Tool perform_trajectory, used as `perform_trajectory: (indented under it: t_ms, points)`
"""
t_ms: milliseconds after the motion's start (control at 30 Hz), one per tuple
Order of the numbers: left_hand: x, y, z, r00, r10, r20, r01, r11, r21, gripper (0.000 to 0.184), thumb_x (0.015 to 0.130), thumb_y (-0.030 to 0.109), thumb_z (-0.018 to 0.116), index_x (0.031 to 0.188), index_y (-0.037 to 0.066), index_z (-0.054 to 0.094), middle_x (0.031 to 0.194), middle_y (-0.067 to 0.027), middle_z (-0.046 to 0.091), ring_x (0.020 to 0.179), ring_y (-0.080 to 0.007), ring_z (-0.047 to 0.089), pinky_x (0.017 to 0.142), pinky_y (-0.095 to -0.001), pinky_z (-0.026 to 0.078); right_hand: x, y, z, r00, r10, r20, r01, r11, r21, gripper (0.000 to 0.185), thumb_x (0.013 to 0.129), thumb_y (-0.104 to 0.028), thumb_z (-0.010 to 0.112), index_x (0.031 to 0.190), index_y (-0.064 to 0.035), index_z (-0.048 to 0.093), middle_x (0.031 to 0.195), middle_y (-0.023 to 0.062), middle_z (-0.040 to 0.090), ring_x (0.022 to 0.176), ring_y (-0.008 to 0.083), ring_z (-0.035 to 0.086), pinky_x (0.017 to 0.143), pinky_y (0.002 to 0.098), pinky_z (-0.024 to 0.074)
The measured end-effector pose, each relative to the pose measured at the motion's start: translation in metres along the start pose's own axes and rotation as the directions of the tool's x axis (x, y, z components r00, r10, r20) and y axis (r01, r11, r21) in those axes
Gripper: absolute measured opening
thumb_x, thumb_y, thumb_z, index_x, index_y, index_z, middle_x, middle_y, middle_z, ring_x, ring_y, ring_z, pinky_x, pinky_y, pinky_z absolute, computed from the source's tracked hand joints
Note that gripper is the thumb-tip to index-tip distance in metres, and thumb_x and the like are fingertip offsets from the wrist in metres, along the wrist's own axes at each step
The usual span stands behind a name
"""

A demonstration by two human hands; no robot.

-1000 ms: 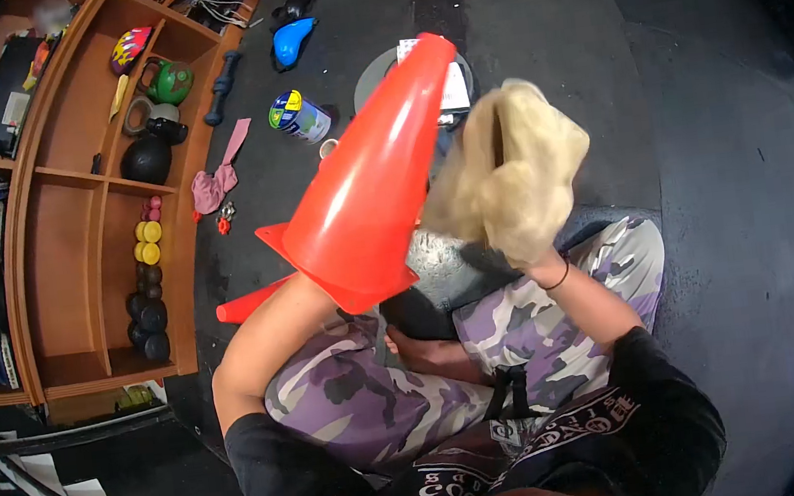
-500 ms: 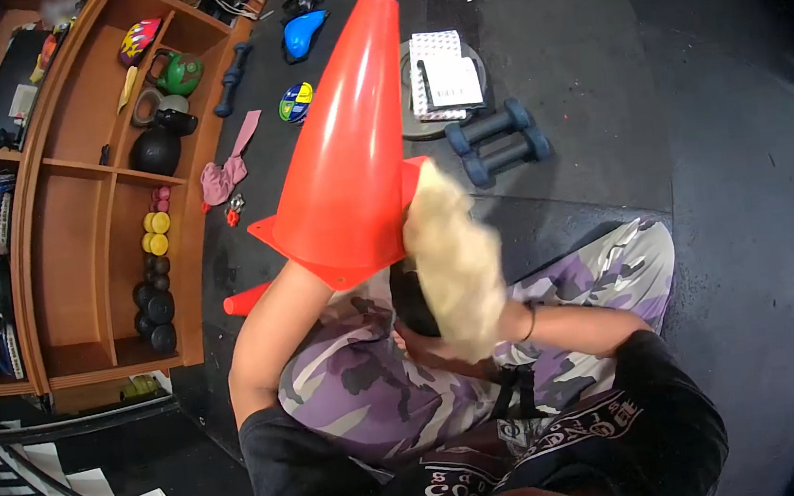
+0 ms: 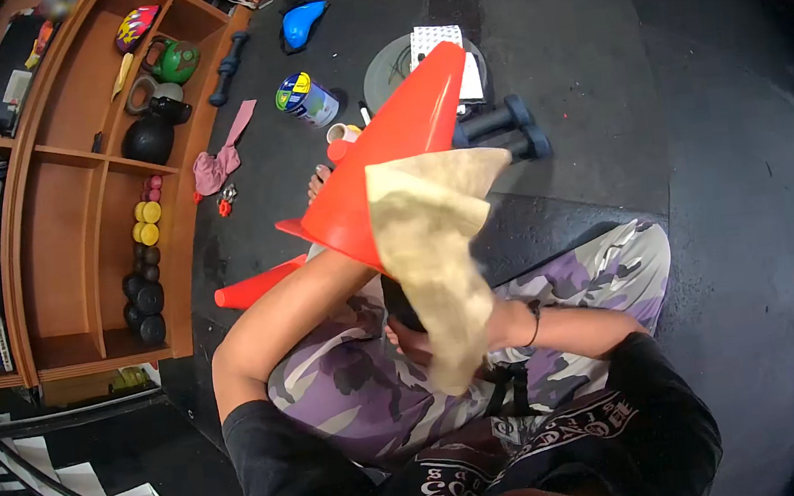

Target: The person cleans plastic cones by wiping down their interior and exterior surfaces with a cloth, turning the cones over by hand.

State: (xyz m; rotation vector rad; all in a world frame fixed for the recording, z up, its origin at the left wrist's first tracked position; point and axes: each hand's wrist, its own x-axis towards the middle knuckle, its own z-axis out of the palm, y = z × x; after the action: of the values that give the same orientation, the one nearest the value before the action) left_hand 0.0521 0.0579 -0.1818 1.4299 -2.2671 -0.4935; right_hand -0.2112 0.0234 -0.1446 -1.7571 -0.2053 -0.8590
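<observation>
A red-orange traffic cone (image 3: 409,134) is tilted in front of me, its tip pointing up and to the right. My left forearm reaches into the cone's open base, so the left hand is hidden inside it. A cream cloth (image 3: 429,230) with grey smudges lies against the cone's right side and hangs down below it. My right hand (image 3: 505,322) grips the cloth near its lower part; its fingers are largely covered by the fabric. A second red-orange cone (image 3: 254,286) lies on the floor beside my left arm.
Wooden shelves (image 3: 60,257) with weights and a green kettlebell (image 3: 175,62) stand on the left. Ahead on the floor are a paint can (image 3: 310,101), a roll of tape (image 3: 339,134), a weight plate (image 3: 385,75), dumbbells (image 3: 495,123) and a pink cloth (image 3: 217,169).
The cone has tipped to the right and moved lower, uncovering the paint can and tape roll. The cloth has spread across the cone's side as my right hand shifted slightly.
</observation>
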Motion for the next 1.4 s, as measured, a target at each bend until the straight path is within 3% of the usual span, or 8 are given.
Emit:
perform_trajectory:
  t_ms: [467,500,533,700,733,767,1033,1400]
  points:
    - [0.035,0.027,0.028,0.999,0.022,-0.023,-0.022,1.0,-0.003,0.032,0.084,0.024,0.061,0.112,0.009,0.059,0.114,-0.0061,0.06,0.107,-0.0245,0.057,0.09,-0.0419,0.047,-0.01,0.025,-0.033,0.986,-0.163,0.039,0.124,0.553,-0.824,0.074,0.085,-0.039,0.066,0.143,-0.005,0.037,0.145,0.012,0.04,0.131,0.0312,0.04,0.113,0.049,0.0243]
    - [0.038,0.026,0.028,0.999,0.021,-0.029,-0.021,1.0,-0.003,0.032,0.084,0.024,0.061,0.112,0.009,0.059,0.113,-0.0061,0.06,0.107,-0.0245,0.057,0.09,-0.042,0.047,-0.003,0.018,-0.029,0.987,0.153,0.042,-0.143,0.974,-0.174,0.069,0.09,-0.038,0.061,0.145,-0.0059,0.034,0.146,0.0128,0.04,0.132,0.034,0.04,0.112,0.0506,0.0259]
    - [0.019,0.023,0.013,0.999,0.019,-0.035,-0.019,1.0,-0.005,0.032,0.084,0.024,0.061,0.112,0.009,0.059,0.113,-0.0061,0.06,0.107,-0.0245,0.057,0.09,-0.042,0.047,0.016,-0.006,-0.02,0.927,0.373,0.048,-0.355,0.824,0.442,0.073,0.089,-0.037,0.06,0.147,-0.0046,0.031,0.146,0.0143,0.04,0.137,0.0348,0.034,0.115,0.049,0.0213]
    - [0.033,0.018,0.013,0.999,0.013,-0.031,-0.013,1.0,-0.012,0.032,0.083,0.024,0.061,0.112,0.009,0.059,0.113,-0.006,0.061,0.106,-0.0245,0.057,0.09,-0.042,0.047,0.084,-0.072,-0.052,0.981,0.195,0.012,-0.189,0.963,-0.191,0.08,0.075,-0.016,0.075,0.142,0.0043,0.036,0.145,0.0191,0.039,0.137,0.0306,0.034,0.118,0.0397,0.0176]
    - [0.033,0.013,0.005,0.999,0.012,-0.034,-0.013,1.0,-0.01,0.032,0.083,0.025,0.061,0.112,0.009,0.059,0.113,-0.006,0.061,0.106,-0.0244,0.057,0.09,-0.0421,0.047,0.057,-0.049,-0.037,0.914,0.355,-0.196,-0.174,0.78,0.602,0.075,0.079,-0.012,0.068,0.143,0.0061,0.033,0.148,0.023,0.032,0.142,0.0349,0.024,0.118,0.039,0.0138]
    - [0.038,0.006,-0.001,0.999,0.012,-0.04,-0.012,1.0,-0.009,0.032,0.083,0.025,0.062,0.111,0.009,0.059,0.113,-0.006,0.061,0.106,-0.0244,0.057,0.09,-0.0421,0.047,0.048,-0.041,-0.035,0.915,0.355,-0.19,-0.177,0.779,0.601,0.075,0.079,-0.012,0.068,0.143,0.0061,0.033,0.148,0.023,0.032,0.142,0.0349,0.024,0.118,0.039,0.0138]
    - [0.05,0.034,0.017,0.997,0.049,-0.058,-0.05,0.999,-0.016,0.033,0.083,0.025,0.062,0.111,0.009,0.059,0.113,-0.0059,0.061,0.106,-0.0244,0.058,0.089,-0.0422,0.047,0.012,0.045,-0.069,0.951,-0.259,-0.17,0.051,0.671,-0.74,0.066,0.076,-0.001,0.048,0.14,0.0094,0.037,0.145,0.0265,0.037,0.142,0.0427,0.023,0.117,0.047,0.0099]
    - [0.025,0.026,-0.022,0.993,0.096,-0.068,-0.099,0.994,-0.043,0.033,0.082,0.026,0.063,0.111,0.01,0.059,0.112,-0.0058,0.061,0.105,-0.0243,0.058,0.088,-0.0423,0.047,0.02,-0.005,-0.065,0.808,0.236,-0.539,-0.14,0.967,0.213,0.065,0.091,-0.034,0.044,0.144,0.0017,0.033,0.142,0.0209,0.043,0.131,0.0361,0.042,0.111,0.0451,0.032]
